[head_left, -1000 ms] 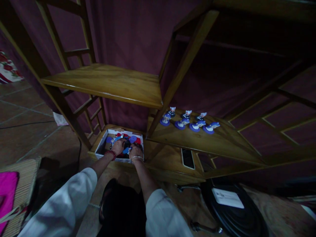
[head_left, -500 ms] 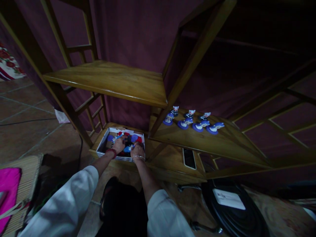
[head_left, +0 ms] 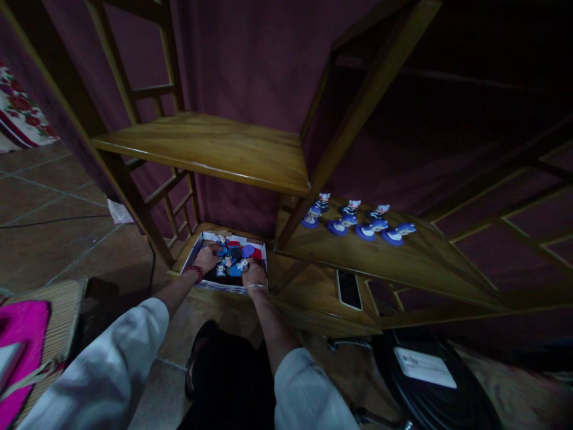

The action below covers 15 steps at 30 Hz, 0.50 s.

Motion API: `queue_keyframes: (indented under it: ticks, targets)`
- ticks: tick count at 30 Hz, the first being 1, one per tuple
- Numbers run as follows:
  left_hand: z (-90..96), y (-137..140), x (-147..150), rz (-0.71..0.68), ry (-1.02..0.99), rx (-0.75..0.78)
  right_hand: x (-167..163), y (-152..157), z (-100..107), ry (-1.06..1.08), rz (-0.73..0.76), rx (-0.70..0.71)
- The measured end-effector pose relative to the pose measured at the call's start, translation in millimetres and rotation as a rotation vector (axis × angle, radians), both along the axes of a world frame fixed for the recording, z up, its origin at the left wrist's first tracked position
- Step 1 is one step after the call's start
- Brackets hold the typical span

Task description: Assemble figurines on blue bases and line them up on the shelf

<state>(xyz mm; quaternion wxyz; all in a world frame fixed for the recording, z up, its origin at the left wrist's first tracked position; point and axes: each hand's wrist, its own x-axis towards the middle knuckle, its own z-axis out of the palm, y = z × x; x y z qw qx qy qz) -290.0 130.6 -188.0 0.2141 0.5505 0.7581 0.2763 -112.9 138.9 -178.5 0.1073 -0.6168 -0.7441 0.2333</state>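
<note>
A low open box (head_left: 188,261) with white walls holds several small figurines (head_left: 221,270) in blue and white, along with round purple (head_left: 248,251), red and dark bases. My left hand (head_left: 206,258), with a red bead bracelet at the wrist, is inside the box on its left side. Its fingers curl at a blue piece, and what they hold is partly hidden. On the right side of the box, my right hand (head_left: 254,273) pinches at a white-and-blue figurine (head_left: 242,264). A thin bangle circles that wrist.
Two rows of figurines on round bases (head_left: 344,224) stand on the wooden shelf (head_left: 313,242) to the right. A phone (head_left: 348,289) lies on the lower board. A bare upper shelf (head_left: 206,143) overhangs the box. A black stool (head_left: 430,382) stands at lower right.
My hands have moved apart in the box, the left one to the left, the right one slightly right. More figurines show between them. The view has shifted a little.
</note>
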Motion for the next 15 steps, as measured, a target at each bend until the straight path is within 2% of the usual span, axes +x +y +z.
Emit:
queue_keyframes:
  ticks: [5,9,15]
  targets:
    - [-5.2,-2.4,-3.2,0.003,0.011,-0.017,1.4,-0.8,3.1,-0.041,0.094,0.019]
    - [-1.9,-1.1,-2.1,0.002,0.016,-0.026,2.3,-2.4,5.7,-0.035,0.138,0.027]
    - [8.7,10.6,4.2,-0.026,-0.034,-0.083,1.4,-4.4,7.3,-0.012,0.112,0.038]
